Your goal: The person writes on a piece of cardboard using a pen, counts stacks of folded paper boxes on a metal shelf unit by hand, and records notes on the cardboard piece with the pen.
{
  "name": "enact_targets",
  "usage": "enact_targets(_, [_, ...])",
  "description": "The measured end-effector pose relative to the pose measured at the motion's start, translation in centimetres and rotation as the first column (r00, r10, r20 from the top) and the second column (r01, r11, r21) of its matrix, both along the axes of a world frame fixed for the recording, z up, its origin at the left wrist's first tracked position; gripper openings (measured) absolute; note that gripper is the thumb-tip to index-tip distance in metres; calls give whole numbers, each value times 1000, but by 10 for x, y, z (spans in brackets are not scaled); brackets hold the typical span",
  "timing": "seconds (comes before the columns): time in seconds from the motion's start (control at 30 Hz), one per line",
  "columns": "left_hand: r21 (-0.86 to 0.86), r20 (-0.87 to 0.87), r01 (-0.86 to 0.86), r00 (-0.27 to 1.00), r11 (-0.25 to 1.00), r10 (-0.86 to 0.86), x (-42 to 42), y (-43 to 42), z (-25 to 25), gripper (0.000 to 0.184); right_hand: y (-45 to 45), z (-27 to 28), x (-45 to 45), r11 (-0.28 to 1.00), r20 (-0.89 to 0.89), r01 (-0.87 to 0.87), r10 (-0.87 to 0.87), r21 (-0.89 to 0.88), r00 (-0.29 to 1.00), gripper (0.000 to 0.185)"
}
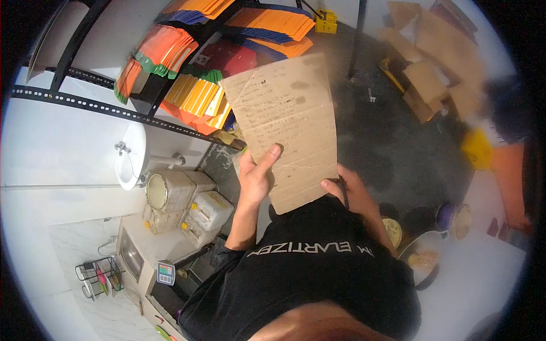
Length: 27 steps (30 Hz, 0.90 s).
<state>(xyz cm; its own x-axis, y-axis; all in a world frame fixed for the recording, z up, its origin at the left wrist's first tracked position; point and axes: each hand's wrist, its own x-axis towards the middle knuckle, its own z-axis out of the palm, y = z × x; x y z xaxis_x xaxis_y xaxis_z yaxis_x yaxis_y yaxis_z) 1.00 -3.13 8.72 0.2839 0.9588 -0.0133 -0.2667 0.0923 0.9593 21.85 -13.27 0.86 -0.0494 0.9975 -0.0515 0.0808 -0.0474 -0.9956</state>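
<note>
While the L hand [256, 179] is pinching the cardboard sheet [310, 128] at its left edge and the R hand [357, 190] is gripping it lower right, both are curling partway round it, thumbs in front, other fingers mostly hidden. The sheet is tilting in front of the chest; handwritten lines are filling its upper part, so that bit's prob. done, lower part showing little. Past it, R side, a round vessel [430, 241] is holding tan stuff, type unclear; L side, jerrycans [211, 209] w/ yellow caps are standing together, contents unclear. Farther, shelving [85, 108] is carrying orange packets [273, 20].
</note>
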Motion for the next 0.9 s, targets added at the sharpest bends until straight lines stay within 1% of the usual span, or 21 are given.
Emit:
enact_targets(0.03, [2, -11, 2, 1000, 1000, -2, -1, 0, -1, 36, 0, 0, 0, 1000, 10, -11, 11, -19, 1000, 38])
enact_targets(0.13, [-13, -21, 4, 1000, 1000, -4, 2, 3, -4, 37, -1, -16, 3, 994, 119, -31, 44, -108, 992, 39])
enact_targets(0.2, [-100, -87, -36, 996, 994, 27, 6, 10, -19, 39, 1, -28, -4, 998, -2, 25, -25, -64, 1000, 37])
enact_targets(0.23, [-146, -121, -60, 992, 988, 42, 8, 16, -32, 41, 2, -31, -6, 997, -65, 52, -55, -48, 996, 37])
enact_targets(0.27, [-165, -147, -53, 989, 985, 29, 9, 24, -53, 44, 3, -32, -6, 990, -96, 43, -56, -136, 994, 36])
enact_targets(0.33, [-283, -308, -48, 950, 958, -43, 5, 31, -100, 53, 5, -35, -5, 950, -164, 16, -71, -313, 984, 34])
enact_targets(0.37, [-348, -387, -51, 917, 936, -94, -1, 29, -124, 58, 4, -43, -4, 947, -107, 3, -39, -321, 994, 33])
enact_targets(0.4, [-333, -612, 7, 759, 943, -221, -9, 22, -147, 74, 4, -56, 1, 944, -53, -7, -11, -331, 999, 31])
enact_targets(0.43, [-324, -637, 125, 705, 938, -314, -30, 14, -209, 68, 4, -74, 6, 940, -4, -14, 13, -341, 1000, 30])
enact_targets(0.47, [-324, -780, 214, 491, 922, -388, -38, -3, -219, 71, 1, -104, 8, 950, -6, 27, -30, -311, 1000, 35])
enact_targets(0.5, [-374, -873, 396, 156, 838, -463, -66, -14, -277, 71, -3, -155, 12, 941, 167, 140, -92, -308, 982, 35])
enact_targets(0.53, [-250, -927, 535, 109, 807, -360, -86, -43, -303, 69, -8, -186, 18, 947, 345, 167, -65, -274, 936, 34])
enact_targets(0.57, [-435, -851, 505, 39, 745, -524, -86, -60, -284, 68, -17, -211, 24, 953, 507, 184, -39, -240, 861, 33])
enact_targets(0.6, [-549, -760, 471, 63, 691, -647, -96, -74, -286, 67, -26, -234, 29, 942, 578, 203, -13, -265, 816, 35])
enact_targets(0.63, [-636, -643, 424, 171, 646, -746, -114, -88, -305, 66, -37, -253, 35, 920, 606, 226, 16, -321, 795, 36])
enact_targets(0.67, [-684, -519, 379, 347, 623, -781, -134, -98, -326, 65, -50, -272, 40, 894, 615, 250, 36, -372, 787, 38])
enact_targets(0.7, [-713, -462, 346, 423, 610, -780, -153, -103, -336, 64, -64, -290, 44, 866, 614, 275, 46, -418, 788, 39])
enact_targets(0.73, [-737, -446, 315, 440, 598, -780, -172, -105, -339, 63, -81, -310, 46, 833, 602, 301, 48, -465, 797, 41])
enact_targets(0.83, [-786, -530, 239, 217, 571, -820, -209, -108, -324, 62, -129, -363, 47, 736, 546, 355, 23, -577, 838, 45])
enact_targets(0.87, [-821, -486, 174, 285, 543, -826, -252, -121, -351, 56, -140, -378, 48, 707, 515, 361, 5, -608, 857, 47])
enact_targets(0.9, [-837, -490, 149, 221, 526, -843, -247, -119, -331, 55, -151, -396, 49, 673, 474, 371, -35, -640, 880, 49])
